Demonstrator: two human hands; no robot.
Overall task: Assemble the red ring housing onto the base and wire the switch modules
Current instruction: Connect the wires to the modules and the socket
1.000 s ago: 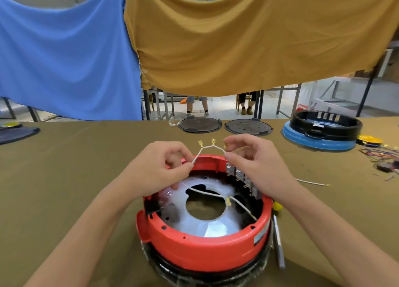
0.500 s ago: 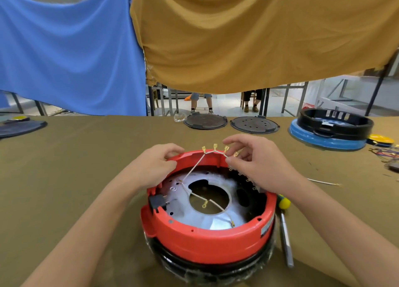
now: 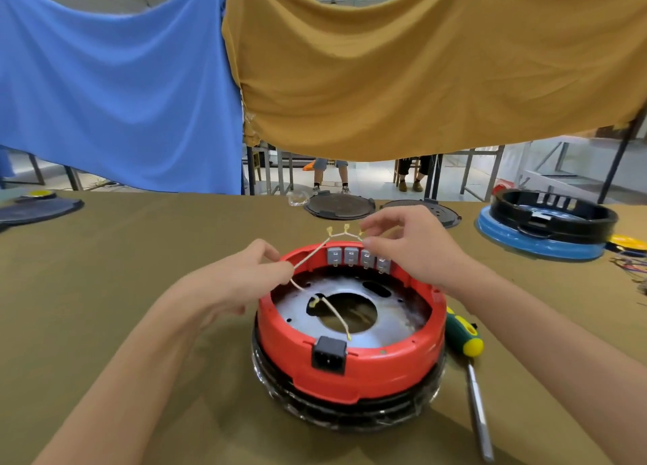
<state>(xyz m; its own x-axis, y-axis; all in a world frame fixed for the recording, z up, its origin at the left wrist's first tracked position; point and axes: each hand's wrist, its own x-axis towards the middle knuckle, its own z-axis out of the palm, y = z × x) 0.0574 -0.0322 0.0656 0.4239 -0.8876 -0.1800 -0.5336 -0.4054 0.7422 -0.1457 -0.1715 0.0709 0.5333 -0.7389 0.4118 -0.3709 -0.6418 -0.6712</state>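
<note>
The red ring housing sits on a black base in front of me, a black power socket facing me. A row of grey switch modules lines the housing's far inner wall. A white wire with several yellow terminals arches above the far rim and trails down onto the metal plate inside. My left hand pinches the wire at the left rim. My right hand pinches the wire's right end above the modules.
A screwdriver with a green and yellow handle lies right of the housing. A black ring on a blue base stands at the far right. Two dark round lids lie at the far edge. Loose wires lie at the right.
The housing has turned, so the black socket now faces me and the switch modules sit at the far side. Both hands still hold the wire, which is stretched higher.
</note>
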